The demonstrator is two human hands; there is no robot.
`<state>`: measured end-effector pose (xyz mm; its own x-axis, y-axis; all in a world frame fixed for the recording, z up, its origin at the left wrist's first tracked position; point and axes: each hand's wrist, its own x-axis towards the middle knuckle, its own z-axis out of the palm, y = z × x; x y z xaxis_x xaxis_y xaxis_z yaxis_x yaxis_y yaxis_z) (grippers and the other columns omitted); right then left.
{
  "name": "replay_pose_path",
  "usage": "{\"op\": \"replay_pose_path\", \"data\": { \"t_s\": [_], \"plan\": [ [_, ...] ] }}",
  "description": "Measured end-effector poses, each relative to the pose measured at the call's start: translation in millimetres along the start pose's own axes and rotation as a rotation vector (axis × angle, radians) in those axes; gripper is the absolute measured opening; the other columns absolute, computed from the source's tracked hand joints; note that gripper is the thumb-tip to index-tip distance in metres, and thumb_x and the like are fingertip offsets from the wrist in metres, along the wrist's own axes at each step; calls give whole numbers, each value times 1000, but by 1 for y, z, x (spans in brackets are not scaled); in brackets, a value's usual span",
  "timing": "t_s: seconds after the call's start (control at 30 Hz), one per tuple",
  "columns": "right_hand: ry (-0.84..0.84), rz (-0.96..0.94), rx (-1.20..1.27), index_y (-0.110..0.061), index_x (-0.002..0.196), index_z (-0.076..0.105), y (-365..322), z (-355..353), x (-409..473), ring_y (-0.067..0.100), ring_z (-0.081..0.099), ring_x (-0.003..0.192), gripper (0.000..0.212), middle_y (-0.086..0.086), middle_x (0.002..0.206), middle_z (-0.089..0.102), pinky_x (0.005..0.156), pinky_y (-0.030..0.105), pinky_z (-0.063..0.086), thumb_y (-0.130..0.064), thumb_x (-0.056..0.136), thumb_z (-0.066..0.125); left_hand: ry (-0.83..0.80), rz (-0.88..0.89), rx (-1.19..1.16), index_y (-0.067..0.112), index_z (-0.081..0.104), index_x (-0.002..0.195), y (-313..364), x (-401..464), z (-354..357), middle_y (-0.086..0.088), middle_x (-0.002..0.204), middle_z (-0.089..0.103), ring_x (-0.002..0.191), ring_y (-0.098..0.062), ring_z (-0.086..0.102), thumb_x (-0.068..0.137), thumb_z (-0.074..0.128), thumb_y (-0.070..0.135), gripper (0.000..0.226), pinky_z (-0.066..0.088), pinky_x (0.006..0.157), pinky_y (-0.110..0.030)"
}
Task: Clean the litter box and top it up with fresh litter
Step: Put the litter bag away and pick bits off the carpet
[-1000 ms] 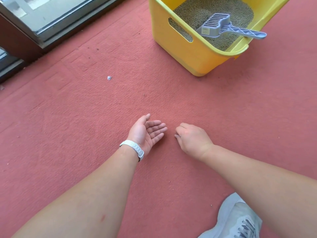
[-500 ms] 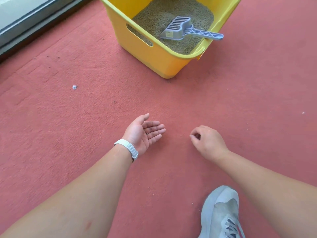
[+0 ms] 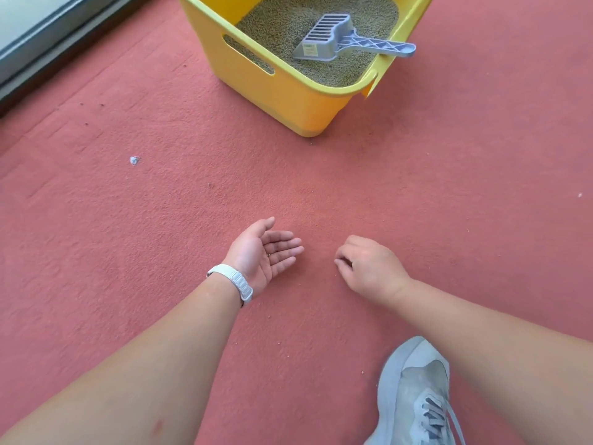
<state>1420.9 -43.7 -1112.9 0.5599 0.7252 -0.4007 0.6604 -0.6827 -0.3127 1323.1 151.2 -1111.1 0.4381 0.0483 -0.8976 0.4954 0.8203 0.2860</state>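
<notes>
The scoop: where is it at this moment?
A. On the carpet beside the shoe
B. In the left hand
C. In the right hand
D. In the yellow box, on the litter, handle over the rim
D: the scoop lies on the litter inside the box, its handle resting across the rim, and neither hand touches it.

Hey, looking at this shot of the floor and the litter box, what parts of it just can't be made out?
Head view only:
- Yellow plastic litter box: far end cut off by the top edge.
- Right hand: fingers curl under, hiding whether they pinch anything.
- Left hand, palm up: a tiny speck on it, too small to identify.
- Small whitish scrap on the red carpet: too small to name.
- Grey slotted plastic scoop: its label is unreadable.
</notes>
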Motion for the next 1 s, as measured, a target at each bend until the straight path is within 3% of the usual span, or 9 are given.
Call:
{"op": "replay_pose_path", "data": {
  "t_s": [0.13, 0.23, 0.33, 0.43, 0.6, 0.9, 1.0],
  "plan": [
    [-67, -118, -30, -14, 74, 65, -12, 14, -15, 30, 63, 77, 23, 3, 77, 59, 57, 40, 55, -29, 83, 49, 38, -5, 35, 3, 64, 93, -1, -6, -10, -13, 85, 76, 81, -24, 74, 98, 47, 38, 39, 55, 76, -33],
    [-66, -238, -41, -16, 70, 62, -29, 25, -23, 25, 63, 69, 30, 0, 72, 57, 50, 32, 52, -34, 80, 41, 73, -4, 71, 7, 63, 85, -1, -10, -17, -9, 76, 74, 72, -21, 73, 98, 48, 38, 37, 54, 71, -31],
    [-71, -342, -27, -19, 67, 60, -52, 35, -31, 21, 62, 64, 25, -3, 69, 55, 46, 27, 49, -34, 78, 43, 110, 10, 94, 9, 62, 78, -1, -13, -21, -5, 68, 71, 64, -18, 69, 97, 48, 34, 34, 51, 64, -28],
    [-69, -414, -25, -19, 64, 58, -75, 46, -36, 20, 60, 58, 19, -3, 66, 54, 41, 25, 45, -33, 76, 51, 136, 24, 130, 8, 61, 80, -1, -17, -24, -5, 66, 70, 60, -15, 68, 96, 43, 18, 26, 51, 60, -25],
    [-8, -390, -58, -18, 63, 57, -101, 60, -27, 21, 56, 52, 25, -2, 62, 52, 37, 24, 37, -25, 64, 81, 118, 19, 185, 4, 61, 95, -3, -30, -33, -12, 91, 70, 83, -20, 68, 94, 28, -5, 35, 53, 77, -28],
    [-48, -438, -139, -17, 61, 53, -103, 63, -22, 20, 52, 48, 35, -2, 61, 49, 35, 23, 31, -19, 55, 87, 105, 34, 279, -1, 52, 125, 0, -37, -52, -19, 123, 61, 108, -24, 62, 86, 16, -24, 57, 51, 90, -30],
    [-83, -490, -191, -17, 59, 54, -104, 61, -21, 19, 50, 46, 37, -1, 60, 49, 37, 23, 24, -15, 46, 88, 125, 59, 259, -3, 49, 128, 3, -39, -49, -22, 130, 59, 111, -26, 62, 89, 20, -23, 53, 53, 82, -27]
  ]
}}
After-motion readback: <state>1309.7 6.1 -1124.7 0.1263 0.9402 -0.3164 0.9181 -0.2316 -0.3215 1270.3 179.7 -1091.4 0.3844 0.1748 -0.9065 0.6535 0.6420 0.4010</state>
